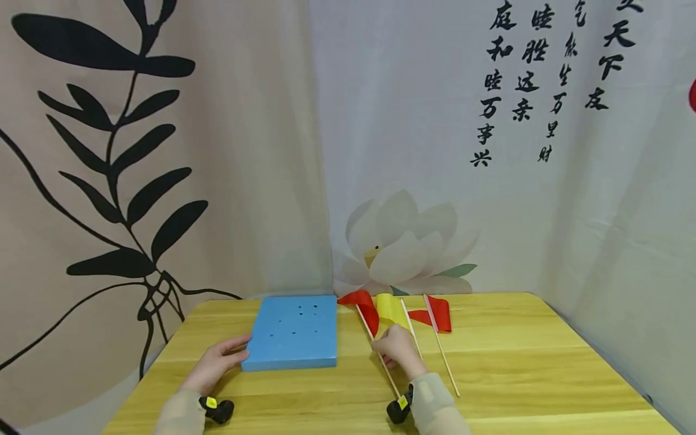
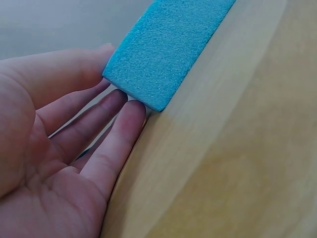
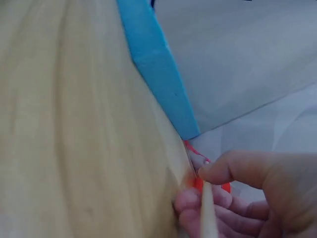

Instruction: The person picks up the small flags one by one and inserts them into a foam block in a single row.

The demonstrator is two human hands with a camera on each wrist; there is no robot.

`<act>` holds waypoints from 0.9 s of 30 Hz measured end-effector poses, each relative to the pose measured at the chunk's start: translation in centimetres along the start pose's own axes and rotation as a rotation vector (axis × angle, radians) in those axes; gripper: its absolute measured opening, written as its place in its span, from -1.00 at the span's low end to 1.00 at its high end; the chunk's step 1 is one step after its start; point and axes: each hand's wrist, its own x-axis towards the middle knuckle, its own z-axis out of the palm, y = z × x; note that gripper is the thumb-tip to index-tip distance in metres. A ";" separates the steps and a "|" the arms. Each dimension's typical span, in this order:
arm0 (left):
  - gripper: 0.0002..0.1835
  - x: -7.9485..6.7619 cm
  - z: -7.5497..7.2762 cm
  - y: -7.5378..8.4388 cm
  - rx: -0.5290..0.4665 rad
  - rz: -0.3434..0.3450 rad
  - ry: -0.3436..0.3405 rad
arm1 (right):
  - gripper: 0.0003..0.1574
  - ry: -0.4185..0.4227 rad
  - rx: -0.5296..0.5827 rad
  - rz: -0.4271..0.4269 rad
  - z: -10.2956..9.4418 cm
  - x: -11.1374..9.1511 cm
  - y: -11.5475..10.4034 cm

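Observation:
A blue foam board (image 1: 304, 347) with several small holes in its top lies flat on the table, left of centre. My left hand (image 1: 214, 364) is at its left side, fairly straight fingers and thumb touching the edge near the front corner; the left wrist view shows the fingertips (image 2: 131, 116) against the foam. To the right of the board, my right hand (image 1: 399, 349) pinches the thin wooden stick (image 3: 208, 213) of a red pennant flag (image 1: 363, 302) between thumb and fingers. The flag's cloth is at the far end, beyond the hand.
Right beside the held flag lie a yellow flag (image 1: 389, 308) and another red flag (image 1: 441, 314), each on a wooden stick. The wooden table (image 1: 544, 362) ends at the back against a printed curtain (image 1: 261, 151). Each wrist wears a small black device (image 1: 217, 411).

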 end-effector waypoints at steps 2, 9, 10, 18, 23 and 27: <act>-0.37 0.0 0.2 0.0 0.000 0.000 -0.005 | -0.71 -0.036 0.066 0.016 -0.3 0.0 0.4; -0.38 0.2 0.6 -0.1 0.002 0.005 -0.005 | -0.80 -0.141 0.199 0.050 -1.0 -0.1 1.1; -0.38 0.2 0.6 -0.1 0.002 0.004 -0.004 | -0.79 -0.149 0.210 0.057 -1.0 -0.2 1.0; -0.37 0.3 0.2 0.0 0.009 0.009 -0.016 | -0.79 -0.192 0.327 0.095 -1.3 0.0 0.6; -0.36 0.2 0.0 0.1 0.002 0.011 -0.011 | -0.66 -0.151 0.342 0.098 -1.8 0.1 -0.2; -0.36 0.2 -0.1 0.0 -0.009 -0.003 -0.004 | -0.60 -0.120 0.332 0.087 -2.3 0.1 -1.2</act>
